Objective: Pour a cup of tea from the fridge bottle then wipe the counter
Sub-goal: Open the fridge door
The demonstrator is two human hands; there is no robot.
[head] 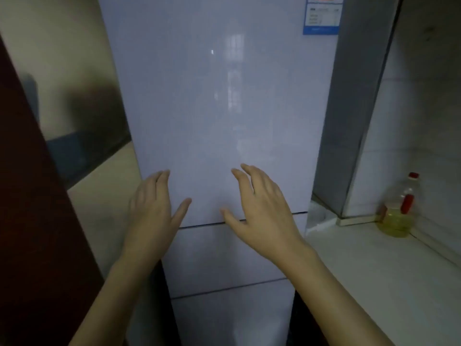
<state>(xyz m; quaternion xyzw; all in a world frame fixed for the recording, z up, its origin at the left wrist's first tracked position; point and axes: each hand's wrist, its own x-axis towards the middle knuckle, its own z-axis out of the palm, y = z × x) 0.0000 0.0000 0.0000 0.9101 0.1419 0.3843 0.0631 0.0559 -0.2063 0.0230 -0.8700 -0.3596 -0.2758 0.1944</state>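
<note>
Opening the fridge (224,108) looks like the step in hand: its doors are closed, and the tea bottle is nowhere in view, presumably inside. At far left stands a dark red panel (30,196). Next comes the left hand (152,211), its fingers (162,181) straight and released, holding nothing, close to the left edge of the upper door (212,71); I cannot tell whether it touches. The right hand (264,216) is spread in front of the same door, fingers (249,171) loose and empty, its thumb near the seam (199,224) above the lower door. No handle shows, so a good move would be to feel along the door's edge for a recess, hook the fingers there and pull evenly, keeping the other hand free to take the bottle. A blue label (321,18) sits on the door's top right corner. Right of the fridge runs the pale worktop (374,270), where an oil bottle (399,211) stands in the back corner. No cup is visible.
</note>
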